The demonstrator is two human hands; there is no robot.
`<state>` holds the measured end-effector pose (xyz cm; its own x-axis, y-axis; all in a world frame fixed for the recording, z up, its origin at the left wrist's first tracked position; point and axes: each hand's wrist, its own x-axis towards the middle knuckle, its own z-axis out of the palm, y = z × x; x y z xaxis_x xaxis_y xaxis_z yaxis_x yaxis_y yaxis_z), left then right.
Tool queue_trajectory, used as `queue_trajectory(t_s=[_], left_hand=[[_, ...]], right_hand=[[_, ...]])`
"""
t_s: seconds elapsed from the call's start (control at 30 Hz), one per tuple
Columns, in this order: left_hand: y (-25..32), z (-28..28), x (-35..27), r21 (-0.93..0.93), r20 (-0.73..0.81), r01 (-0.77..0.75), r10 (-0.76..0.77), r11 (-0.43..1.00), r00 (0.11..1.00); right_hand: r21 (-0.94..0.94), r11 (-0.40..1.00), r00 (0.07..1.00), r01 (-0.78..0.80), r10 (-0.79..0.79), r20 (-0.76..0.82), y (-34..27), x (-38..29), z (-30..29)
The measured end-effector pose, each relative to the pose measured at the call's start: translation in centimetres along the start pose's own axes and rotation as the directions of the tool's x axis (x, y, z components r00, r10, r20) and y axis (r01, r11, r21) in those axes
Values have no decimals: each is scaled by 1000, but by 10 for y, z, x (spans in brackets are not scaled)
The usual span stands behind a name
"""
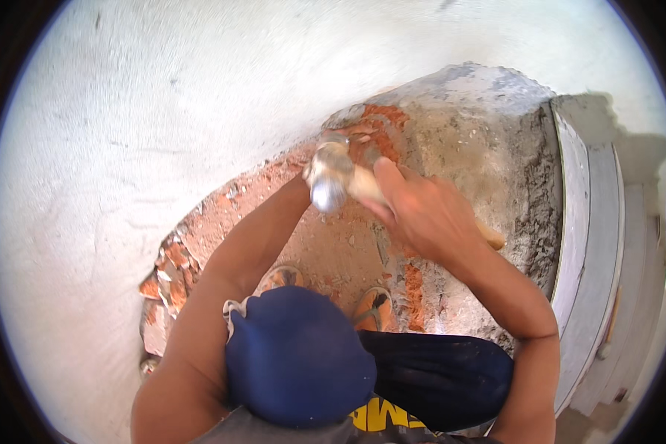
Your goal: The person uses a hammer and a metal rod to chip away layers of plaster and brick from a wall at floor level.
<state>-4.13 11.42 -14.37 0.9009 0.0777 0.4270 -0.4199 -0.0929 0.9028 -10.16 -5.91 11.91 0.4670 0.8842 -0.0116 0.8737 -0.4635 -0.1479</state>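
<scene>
My right hand [430,208] grips the pale wooden handle [491,237] of a hammer, whose end shows past my wrist. The hammer's metal head [328,194] is blurred and hangs over the end of my left forearm [250,236]. That head hides most of my left hand, so its grip cannot be made out. Both hands are close to a strip of exposed red brick [386,125] at the foot of the white wall [144,111]. Chipped, dusty masonry [333,238] lies below the hammer.
Broken brick pieces [172,272] are heaped along the wall at left. Sandalled feet [374,308] stand on the debris between my bent knees [299,355]. At right, rough mortar [538,205] borders grey steps [602,222] that descend. A thin wooden-handled tool [610,327] lies on a step.
</scene>
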Motion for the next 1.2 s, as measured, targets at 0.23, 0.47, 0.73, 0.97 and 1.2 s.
queue_trajectory(t_s=[0.23, 0.47, 0.73, 0.97, 1.2], left_hand=[[47, 8, 31, 337, -3, -182, 194, 924, 981], [-12, -13, 38, -149, 111, 41, -24, 988, 994], [15, -4, 40, 553, 93, 158, -249, 818, 964], [19, -11, 45, 452, 67, 23, -59, 892, 996], [82, -15, 48, 555, 105, 265, -383, 788, 918]], right_hand=[[161, 979, 984, -128, 146, -104, 7, -3, -28], [3, 998, 997, -61, 61, -39, 28, 26, 3], [340, 940, 908, 32, 114, -403, -12, 4, -52], [23, 985, 978, -169, 170, -117, 33, 28, -14], [203, 967, 852, 156, -27, -523, 9, -1, -48]])
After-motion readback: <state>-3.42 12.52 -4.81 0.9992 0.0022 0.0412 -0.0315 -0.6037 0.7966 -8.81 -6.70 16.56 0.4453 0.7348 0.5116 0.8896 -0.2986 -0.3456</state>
